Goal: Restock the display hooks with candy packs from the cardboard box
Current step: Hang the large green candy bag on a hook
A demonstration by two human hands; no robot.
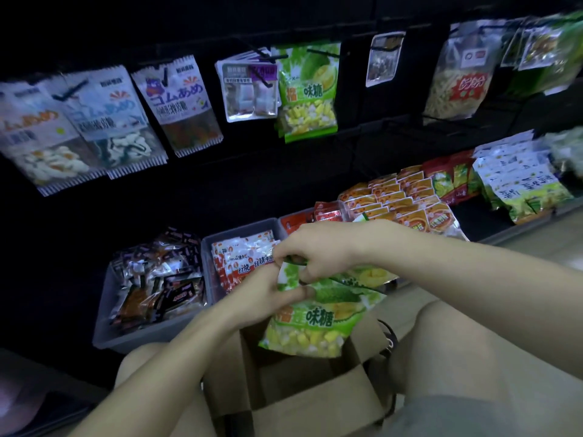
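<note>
The fingers (303, 274) of the right hand (321, 247) curl over the top edge of a green candy pack (315, 320), pinching its crinkled seal from above. The left hand (268, 293) grips the same top corner from below, thumb laid flat across the glossy film. Both hands are closed on the pack, close together, nearly touching.

The pack is a soft, shiny plastic pouch, green with a printed spiky durian and a clear lower window showing small yellow and white cubes. Its long axis runs from the pinched top at the upper left down to the bottom seam at the lower right, so it hangs tilted, printed face toward the camera. A second similar pouch (366, 277) lies behind it under the right wrist.

The pack hangs just above the open cardboard box (299, 392), matte brown with flaps folded out, standing between the person's bare knees.

On the dark wall above, a matching green pack (307, 89) hangs upright from a thin black display hook (321, 53). Grey plastic bins (104, 323) of small foil sachets sit on the shelf behind the hands.
</note>
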